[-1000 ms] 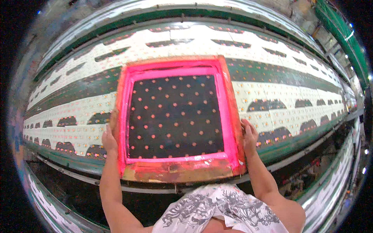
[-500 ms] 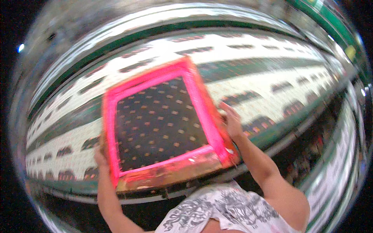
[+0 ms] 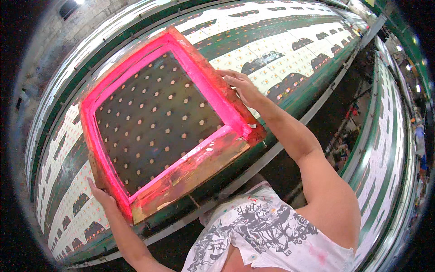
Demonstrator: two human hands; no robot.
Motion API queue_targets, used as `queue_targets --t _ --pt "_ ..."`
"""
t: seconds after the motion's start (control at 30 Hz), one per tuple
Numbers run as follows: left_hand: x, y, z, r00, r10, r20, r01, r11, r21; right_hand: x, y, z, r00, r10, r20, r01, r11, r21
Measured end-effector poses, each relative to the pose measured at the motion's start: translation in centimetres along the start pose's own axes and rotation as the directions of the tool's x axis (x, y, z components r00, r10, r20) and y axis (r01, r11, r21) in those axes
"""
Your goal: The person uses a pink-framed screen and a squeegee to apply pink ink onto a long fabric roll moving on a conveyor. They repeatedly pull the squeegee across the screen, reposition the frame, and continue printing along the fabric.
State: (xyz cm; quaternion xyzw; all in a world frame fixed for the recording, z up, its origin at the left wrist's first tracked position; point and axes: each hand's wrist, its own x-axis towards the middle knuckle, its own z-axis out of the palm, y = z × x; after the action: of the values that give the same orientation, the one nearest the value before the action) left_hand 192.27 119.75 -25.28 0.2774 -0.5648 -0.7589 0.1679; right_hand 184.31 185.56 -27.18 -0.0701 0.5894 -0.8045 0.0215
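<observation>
Far left: grey wall (image 3: 50,54), upper part, lamp glare above. Below it, white printed sheets (image 3: 74,183) with dark, dome-shaped gaps, laid in rows along the counter (image 3: 299,104).

Left hand (image 3: 102,196) at the outer left side of the frame, grasping it by the wooden edge.

Centre: framed screen (image 3: 156,120), pink-bordered, dark dotted mesh, between both hands, set askew over the counter. It blocks the view of the sheets beneath; cannot tell whether it rests or is held clear. Below it, a white shirt (image 3: 272,222) with dark print.

Right hand (image 3: 242,86) grasps the opposite side, fingers on the edge; the right forearm (image 3: 290,127) hides some of the counter's near rim.

Far right, across a dark gap: second counter (image 3: 385,158), white-and-green striped.
</observation>
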Motion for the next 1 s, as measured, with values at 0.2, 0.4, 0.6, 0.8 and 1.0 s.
queue_targets --t 0.2,0.4,0.6,0.8,1.0 --pt "-6.0 -8.1 13.1 0.998 0.059 0.000 -0.059 0.998 0.002 1.5 -1.5 -16.5 0.999 0.026 -0.026 -0.027 0.998 -0.054" --pt "-12.3 -15.1 23.9 0.996 0.078 0.036 -0.077 0.997 -0.029 0.9 -1.5 -29.2 0.985 0.031 -0.167 -0.030 1.000 0.007" --pt "-16.9 -19.7 30.6 0.986 0.168 0.019 -0.168 0.986 -0.001 -0.5 -1.8 -37.3 0.980 0.035 -0.197 -0.027 0.999 0.045" --pt "-17.9 -22.6 31.6 0.974 0.223 -0.045 -0.222 0.975 0.027 -0.4 -2.3 -40.0 0.977 0.049 -0.207 -0.044 0.999 0.030" --pt "-18.8 -23.7 34.0 0.985 0.167 0.034 -0.166 0.986 -0.022 -0.2 -0.9 -44.9 0.974 0.001 -0.225 0.004 1.000 0.021"
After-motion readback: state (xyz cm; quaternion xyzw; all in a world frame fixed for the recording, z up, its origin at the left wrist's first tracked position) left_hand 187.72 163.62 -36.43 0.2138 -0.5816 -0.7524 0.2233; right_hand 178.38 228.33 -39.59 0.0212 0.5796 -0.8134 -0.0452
